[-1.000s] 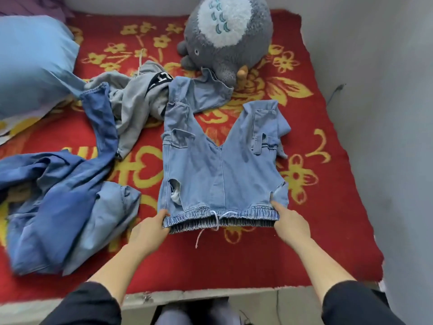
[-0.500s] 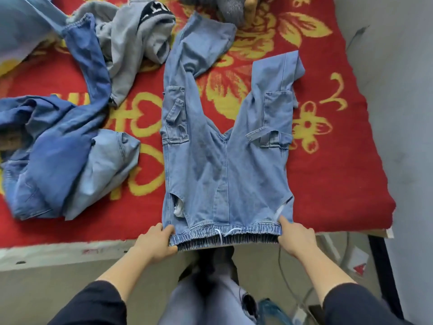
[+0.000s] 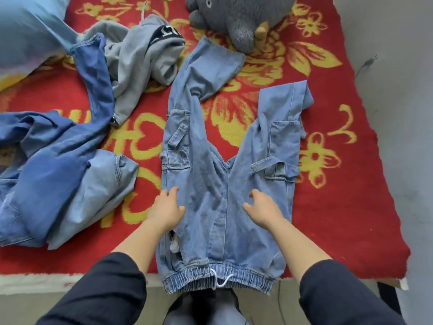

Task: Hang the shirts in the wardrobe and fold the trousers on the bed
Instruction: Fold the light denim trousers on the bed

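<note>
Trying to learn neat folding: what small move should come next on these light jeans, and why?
Probably fold the right leg across onto the left leg. The light jeans lie flat with legs splayed in a V, and both the left hand and right hand are open over the seat.

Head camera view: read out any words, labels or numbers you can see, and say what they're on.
Black band on the grey garment: white letters, creased and cut off, not readable.
Red blanket: yellow marks, partly covered, cannot tell if lettering.
Nothing else bears text.
</note>
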`<state>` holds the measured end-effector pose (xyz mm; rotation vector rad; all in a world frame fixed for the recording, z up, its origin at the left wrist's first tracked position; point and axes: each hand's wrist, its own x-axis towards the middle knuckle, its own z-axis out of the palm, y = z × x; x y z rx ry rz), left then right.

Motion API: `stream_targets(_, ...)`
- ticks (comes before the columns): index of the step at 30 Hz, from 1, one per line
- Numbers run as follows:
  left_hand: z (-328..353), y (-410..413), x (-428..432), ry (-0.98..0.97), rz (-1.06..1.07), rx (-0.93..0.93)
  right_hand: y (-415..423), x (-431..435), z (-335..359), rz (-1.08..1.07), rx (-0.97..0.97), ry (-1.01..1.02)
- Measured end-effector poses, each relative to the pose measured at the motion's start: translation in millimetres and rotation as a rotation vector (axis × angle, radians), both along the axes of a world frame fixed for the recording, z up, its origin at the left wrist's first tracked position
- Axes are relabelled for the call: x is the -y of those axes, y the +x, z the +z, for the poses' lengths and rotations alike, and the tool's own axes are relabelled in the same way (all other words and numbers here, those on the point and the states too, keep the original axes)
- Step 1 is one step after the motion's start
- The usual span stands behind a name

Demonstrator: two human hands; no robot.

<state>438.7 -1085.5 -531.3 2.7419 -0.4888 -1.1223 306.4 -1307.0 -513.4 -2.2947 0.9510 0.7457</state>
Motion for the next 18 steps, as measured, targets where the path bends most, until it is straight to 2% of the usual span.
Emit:
stream_targets(4, -12.7, 34.7, 26.2, -0.047, 0.096, 0.044, 60.6, 4.3, -15.0, 0.069, 0.045, 0.024)
stream_targets(12, -63.2, 127.9, 56.9, -0.247, 0.273, 0.267, 177.8, 15.1, -76.0, 0.099, 0.242, -0.108)
stream_targets(18, -89.2, 170.3, 69.7, -0.324, 0.451, 0.267, 218.1, 19.9, -105.8, 0.099, 0.254, -0.048)
